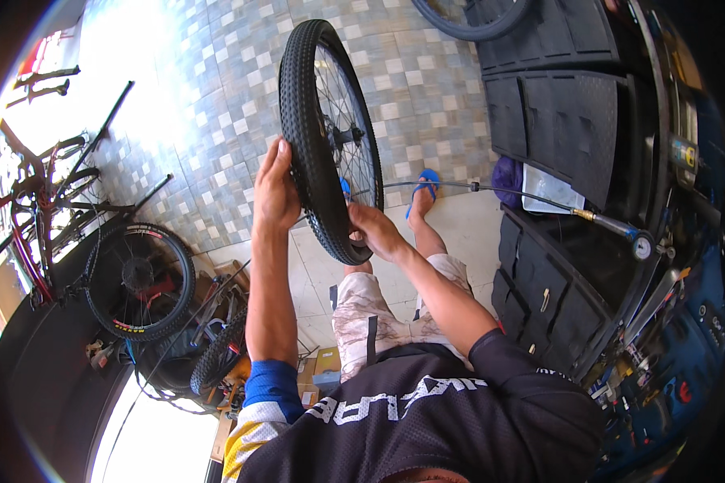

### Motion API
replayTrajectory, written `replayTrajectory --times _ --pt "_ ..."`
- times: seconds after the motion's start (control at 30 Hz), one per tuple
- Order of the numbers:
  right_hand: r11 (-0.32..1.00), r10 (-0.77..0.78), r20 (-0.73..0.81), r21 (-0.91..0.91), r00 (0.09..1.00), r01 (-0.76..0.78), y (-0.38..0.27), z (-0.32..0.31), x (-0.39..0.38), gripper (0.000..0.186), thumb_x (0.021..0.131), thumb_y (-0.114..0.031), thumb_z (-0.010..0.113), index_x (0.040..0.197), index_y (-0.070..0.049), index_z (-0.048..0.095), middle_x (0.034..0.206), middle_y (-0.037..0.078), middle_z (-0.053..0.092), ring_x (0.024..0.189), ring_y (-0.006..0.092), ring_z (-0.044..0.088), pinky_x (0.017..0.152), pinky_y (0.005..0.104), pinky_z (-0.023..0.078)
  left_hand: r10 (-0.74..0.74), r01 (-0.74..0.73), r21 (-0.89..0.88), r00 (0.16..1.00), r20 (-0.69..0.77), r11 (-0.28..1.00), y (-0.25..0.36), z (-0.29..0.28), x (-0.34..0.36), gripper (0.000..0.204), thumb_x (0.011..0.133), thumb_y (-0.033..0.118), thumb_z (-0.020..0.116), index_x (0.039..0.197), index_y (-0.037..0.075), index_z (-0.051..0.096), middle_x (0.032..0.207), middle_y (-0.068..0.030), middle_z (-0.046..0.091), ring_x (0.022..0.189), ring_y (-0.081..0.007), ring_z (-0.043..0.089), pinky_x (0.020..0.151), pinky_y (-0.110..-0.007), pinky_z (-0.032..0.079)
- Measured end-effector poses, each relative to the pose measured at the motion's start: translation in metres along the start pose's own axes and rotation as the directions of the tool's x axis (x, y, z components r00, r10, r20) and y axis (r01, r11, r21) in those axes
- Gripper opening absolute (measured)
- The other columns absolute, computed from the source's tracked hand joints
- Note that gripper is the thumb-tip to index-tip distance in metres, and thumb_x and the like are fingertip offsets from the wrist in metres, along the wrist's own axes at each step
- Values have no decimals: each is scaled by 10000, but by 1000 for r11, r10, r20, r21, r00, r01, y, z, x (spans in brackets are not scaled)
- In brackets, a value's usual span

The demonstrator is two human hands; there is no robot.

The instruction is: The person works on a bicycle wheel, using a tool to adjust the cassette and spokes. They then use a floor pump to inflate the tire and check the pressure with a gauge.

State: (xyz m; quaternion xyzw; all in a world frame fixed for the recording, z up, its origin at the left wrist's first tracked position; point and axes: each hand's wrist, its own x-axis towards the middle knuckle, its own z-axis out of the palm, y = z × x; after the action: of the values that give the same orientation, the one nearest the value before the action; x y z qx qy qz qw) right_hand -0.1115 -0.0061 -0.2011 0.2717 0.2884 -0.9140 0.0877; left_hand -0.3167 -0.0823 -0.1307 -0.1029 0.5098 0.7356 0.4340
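A bicycle wheel (304, 113) with a black knobby tire, thin spokes and a dark hub stands nearly upright in front of me, tilted slightly. My left hand (276, 189) presses along the outer tread on the left, thumb pointing up, and steadies the wheel. On the other side, my right hand (376, 231) has its fingers bent round the lower rim and tire; its fingertips are partly hidden. A thin dark air hose (447, 184) runs from behind the wheel to an inflator with a round gauge (641, 245) on the right.
Black cabinets (552, 113) line the right, with a clear plastic bin (552, 189) and purple bundle (507, 179) beside them. Tools (660, 386) crowd the lower right. Another wheel (139, 282) and a red bike frame (28, 209) stand left. A further tire (475, 30) lies at the top.
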Motion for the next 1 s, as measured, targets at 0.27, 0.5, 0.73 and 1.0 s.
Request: replayTrajectory --times 0.27,0.5,0.73,1.0 --pt "964 -193 -74 -198 978 175 -64 44 -11 345 1000 -326 694 1104 2 660 980 24 706 918 94 632 852 267 507 29 -29 3 994 104 1000 0 24 11 593 1100 385 460 1499 -51 416 1356 -158 612 1175 -231 618 1033 -378 493" --pt "946 -322 -154 -73 934 315 -101 46 17 332 995 -357 698 1040 -27 696 886 13 719 826 83 651 746 257 533 -146 153 233 988 -49 960 -76 -17 -95 832 1033 702 262 1404 5 525 1184 -126 685 898 -222 700 806 -364 577" --pt "934 -293 -282 -290 914 210 -82 48 7 453 960 -468 710 956 -15 703 796 6 674 674 79 570 609 251 465 -222 224 199 974 -32 954 -78 -14 -109 869 1000 748 276 1243 -26 588 962 -132 691 756 -211 692 625 -341 583" --pt "939 -211 -343 -330 915 94 -107 34 7 713 916 -747 566 840 -45 659 680 14 634 618 113 639 532 273 498 -177 206 348 977 -116 914 -75 5 -131 825 1006 751 276 1092 1 609 716 -110 629 589 -220 623 556 -331 518"
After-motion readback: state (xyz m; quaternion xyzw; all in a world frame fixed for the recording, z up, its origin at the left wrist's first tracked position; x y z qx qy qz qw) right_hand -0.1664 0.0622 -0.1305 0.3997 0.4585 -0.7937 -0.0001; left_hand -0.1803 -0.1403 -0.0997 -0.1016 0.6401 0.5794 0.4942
